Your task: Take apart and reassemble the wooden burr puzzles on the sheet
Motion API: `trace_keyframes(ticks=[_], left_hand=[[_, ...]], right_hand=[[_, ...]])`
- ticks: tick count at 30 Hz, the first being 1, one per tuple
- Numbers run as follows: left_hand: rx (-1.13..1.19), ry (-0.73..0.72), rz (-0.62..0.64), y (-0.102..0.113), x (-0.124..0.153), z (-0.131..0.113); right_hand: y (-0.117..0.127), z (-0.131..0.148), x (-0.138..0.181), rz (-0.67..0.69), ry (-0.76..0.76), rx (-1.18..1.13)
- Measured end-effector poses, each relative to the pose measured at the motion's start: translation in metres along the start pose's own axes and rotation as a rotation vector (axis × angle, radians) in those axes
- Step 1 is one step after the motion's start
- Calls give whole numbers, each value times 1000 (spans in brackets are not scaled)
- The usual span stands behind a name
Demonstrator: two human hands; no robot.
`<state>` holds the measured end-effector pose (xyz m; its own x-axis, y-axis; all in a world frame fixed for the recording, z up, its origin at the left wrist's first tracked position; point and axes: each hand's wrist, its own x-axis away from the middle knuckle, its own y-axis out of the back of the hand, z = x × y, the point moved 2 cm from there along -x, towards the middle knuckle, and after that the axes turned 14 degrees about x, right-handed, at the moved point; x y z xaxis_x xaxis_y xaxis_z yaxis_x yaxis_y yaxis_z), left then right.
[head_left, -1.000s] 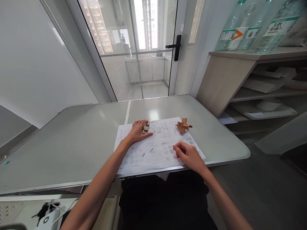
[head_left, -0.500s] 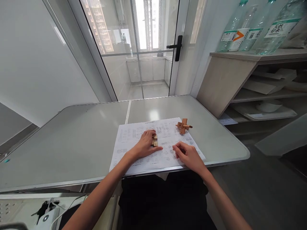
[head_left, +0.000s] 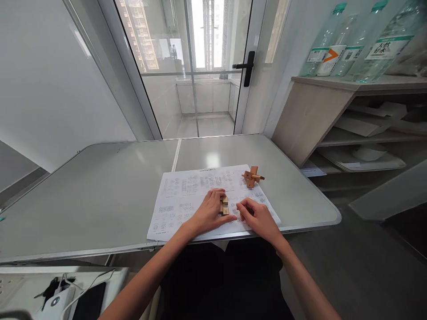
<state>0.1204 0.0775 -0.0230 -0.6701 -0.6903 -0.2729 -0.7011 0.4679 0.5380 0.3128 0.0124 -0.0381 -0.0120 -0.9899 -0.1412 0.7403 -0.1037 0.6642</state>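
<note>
Our left hand [head_left: 209,211] curls around a small wooden block cluster [head_left: 224,206], gripping it on the printed sheet [head_left: 180,200]. Our right hand [head_left: 258,217] rests just beside it, fingers loosely bent, holding nothing. Farther off on the sheet stands an assembled wooden cross puzzle [head_left: 252,176], on the grey table [head_left: 100,186].

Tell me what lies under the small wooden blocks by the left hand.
The wooden blocks rest on a printed sheet of diagrams spread on the grey table. The left hand hides their left side and the print beneath.
</note>
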Motion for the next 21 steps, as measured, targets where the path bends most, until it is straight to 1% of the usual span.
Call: trace_keyframes(ticks=[6,15,18,21], left_hand=[[-20,-11,-7,-8,0,0],[-36,6,-23,-11,0,-3],[-41,11,-6,-10,0,-4],[-35,30,38,-5,1,-5]], right_hand=[[1,-2,0,12,-4,-20],[3,0,0,36,0,-53],[3,0,0,40,9,-52],[4,1,0,39,30,-57]])
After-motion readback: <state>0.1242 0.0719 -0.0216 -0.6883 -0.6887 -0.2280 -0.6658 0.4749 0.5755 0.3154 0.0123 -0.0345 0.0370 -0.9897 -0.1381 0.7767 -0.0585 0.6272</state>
